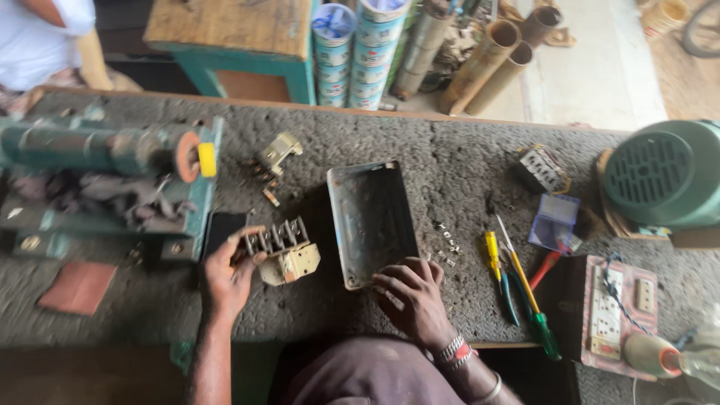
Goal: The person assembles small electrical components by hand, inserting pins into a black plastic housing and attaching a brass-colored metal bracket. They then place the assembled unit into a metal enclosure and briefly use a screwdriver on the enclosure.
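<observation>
Left hand: left hand (227, 276) grips the near-left end of a cream-and-grey metal switch block with a row of upright contact blades (283, 251), thumb over the top, fingers curled beneath.
Right hand: right hand (411, 296) rests palm down, fingers loosely bent, on the near edge of a grey rectangular sheet-metal enclosure tray (371, 217); the fingertips touch its rim and hold nothing else.
Switch block, place: just left of the tray, low over the rough dark felt-covered workbench (450, 165); whether it touches the bench cannot be told.
Switch block, handling: it looks rigid and fairly dense for its bulk; the thin blades seem sharp-edged and liable to bend, so the solid cream body is the safer place to hold.
Tray, handling: probably light, stiff and hollow, likely to slide on the felt; its raised rim gives a grip.
Left arm pose: forearm runs from the near edge straight away, wrist level.
Right arm pose: forearm comes in from the near right, wrist with beaded bracelets (455, 351) bent inward.
Nearby: yellow-handled screwdrivers (514, 281) lie right of the tray, apart from both hands.
</observation>
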